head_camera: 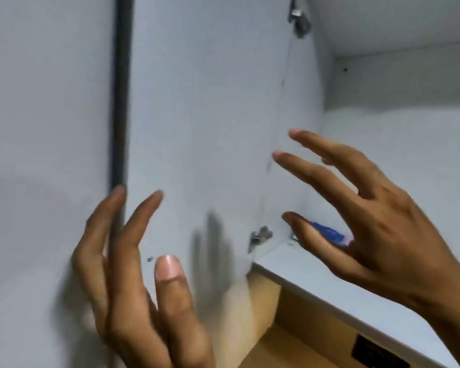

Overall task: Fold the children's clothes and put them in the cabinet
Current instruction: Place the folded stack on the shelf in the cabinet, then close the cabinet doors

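A white cabinet stands open, its door (205,128) swung out in front of me on two metal hinges (260,236). My left hand (133,282) is raised at the lower left with fingers spread, its fingertips at the door's dark edge (121,102), holding nothing. My right hand (369,216) reaches toward the cabinet's inside with fingers apart and empty. Behind its thumb, a small blue item (329,232) lies on the white shelf (329,277); what it is I cannot tell. No clothes are clearly visible.
A closed white door panel (45,128) fills the left side. Below the shelf are light wooden surfaces (266,328) and a dark rectangular fitting (377,354). The cabinet's upper inner wall (409,83) is bare white.
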